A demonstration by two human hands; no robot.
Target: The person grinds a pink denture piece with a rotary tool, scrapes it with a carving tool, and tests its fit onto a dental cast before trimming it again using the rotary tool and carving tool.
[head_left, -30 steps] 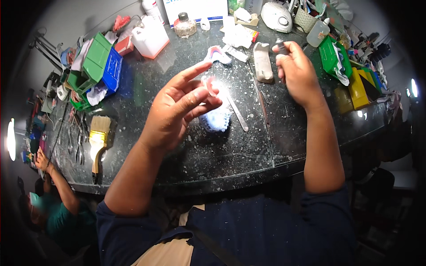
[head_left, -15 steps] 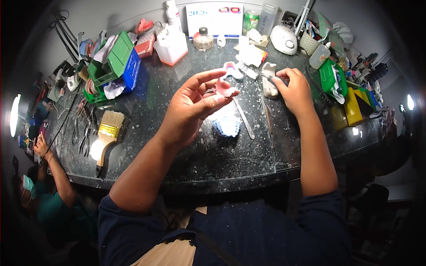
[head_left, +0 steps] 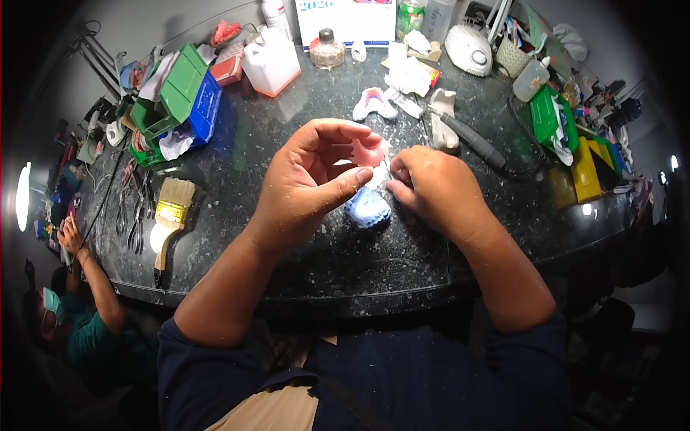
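A pink denture base (head_left: 368,153) is pinched between the thumb and fingers of my left hand (head_left: 298,179), raised above the bench. My right hand (head_left: 440,188) is just to its right, fingers curled; whatever they may hold is hidden. Beneath both hands a light-blue toothed dental model (head_left: 368,210) lies on the bench. Beyond them lies a white and pink arch-shaped dental piece (head_left: 374,105). To the right, a grey rotary handpiece (head_left: 478,144) with a cord rests its tip on a whitish elongated block (head_left: 444,118).
A wide paintbrush (head_left: 172,212) and several pliers (head_left: 136,223) lie at left on the dark bench (head_left: 323,269). Green and blue bins (head_left: 205,111), a white jug (head_left: 269,65) and a glass jar (head_left: 328,52) stand behind. At far left another person's hand (head_left: 70,235) shows.
My right hand has let go of the handpiece and moved left and nearer, beside the denture base. The metal spatula on the bench no longer shows. My left hand still holds the denture base.
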